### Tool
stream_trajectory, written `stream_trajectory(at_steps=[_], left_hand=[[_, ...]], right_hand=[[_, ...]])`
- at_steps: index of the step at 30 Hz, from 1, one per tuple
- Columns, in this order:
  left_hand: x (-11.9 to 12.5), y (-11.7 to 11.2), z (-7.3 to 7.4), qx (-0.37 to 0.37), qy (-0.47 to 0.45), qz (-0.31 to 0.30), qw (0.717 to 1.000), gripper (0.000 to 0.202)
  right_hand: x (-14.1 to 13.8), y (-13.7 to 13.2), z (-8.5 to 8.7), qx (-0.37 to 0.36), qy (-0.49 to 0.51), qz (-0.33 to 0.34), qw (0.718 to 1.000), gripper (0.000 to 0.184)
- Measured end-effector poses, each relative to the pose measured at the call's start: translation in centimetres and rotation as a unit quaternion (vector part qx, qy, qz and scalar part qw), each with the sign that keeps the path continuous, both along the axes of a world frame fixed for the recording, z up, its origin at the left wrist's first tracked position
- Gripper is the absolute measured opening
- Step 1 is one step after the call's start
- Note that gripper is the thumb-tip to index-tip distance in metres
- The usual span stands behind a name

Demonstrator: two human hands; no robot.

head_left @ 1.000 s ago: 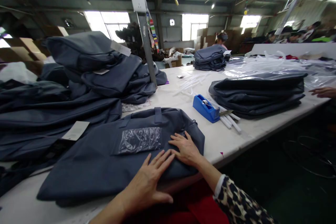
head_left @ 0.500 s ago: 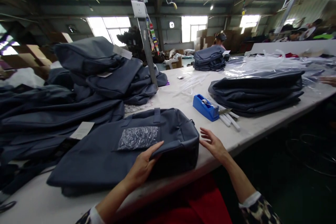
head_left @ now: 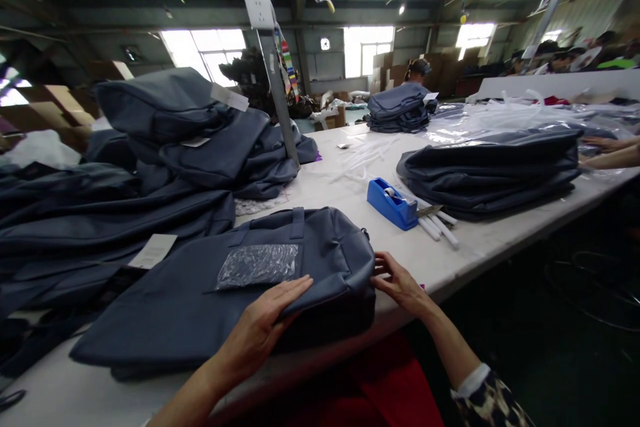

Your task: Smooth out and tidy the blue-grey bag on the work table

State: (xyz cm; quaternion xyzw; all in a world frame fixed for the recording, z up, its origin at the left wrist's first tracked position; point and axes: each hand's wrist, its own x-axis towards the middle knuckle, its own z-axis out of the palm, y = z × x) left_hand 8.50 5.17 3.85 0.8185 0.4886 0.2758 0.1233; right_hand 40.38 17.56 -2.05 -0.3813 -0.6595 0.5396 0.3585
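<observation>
Your bag (head_left: 195, 310) lies flat on the table (head_left: 333, 197) right in front of you, a clear packet (head_left: 259, 264) on its upper face. Your left hand (head_left: 253, 330) is along its near edge, fingers stretched out; whether it grips, I can't tell. Your right hand (head_left: 403, 287) is open, fingers loosely bent at the bag's right end. Beyond sits the blue tape dispenser (head_left: 393, 205), near a bag stack (head_left: 490, 177).

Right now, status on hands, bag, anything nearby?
Left hand on front bag, near edge. Right hand at its right end. Bag lying on table. Blue tape dispenser beyond, untouched.
</observation>
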Motion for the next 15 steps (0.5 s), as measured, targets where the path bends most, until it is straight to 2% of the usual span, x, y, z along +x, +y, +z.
stream_trajectory(at_steps=[2,5,8,10,12,15], left_hand=[[-0.6,-0.5,0.4,0.024,0.024,-0.002,0.999,0.046],[-1.2,-1.3,0.6,0.048,0.064,-0.014,0.997,0.047],[-1.3,-2.7,0.0,0.09,0.112,-0.051,0.988,0.048],[-1.2,-3.8,-0.9,0.122,0.134,-0.055,0.982,0.052],[-1.1,-4.8,-1.9,0.141,0.146,-0.048,0.978,0.055],[-1.0,-5.7,-2.9,0.145,0.16,-0.044,0.975,0.05]], right_hand=[[-0.6,-1.2,0.0,-0.018,0.006,0.019,1.0,0.053],[-0.8,-3.1,0.0,-0.037,0.012,0.035,0.999,0.043],[0.3,-4.0,0.3,-0.068,0.016,0.079,0.994,0.041],[1.3,-3.6,0.8,-0.089,0.011,0.081,0.993,0.055],[1.8,-2.2,1.5,-0.085,0.003,0.042,0.996,0.073],[1.2,0.6,2.4,-0.057,0.0,0.011,0.998,0.077]])
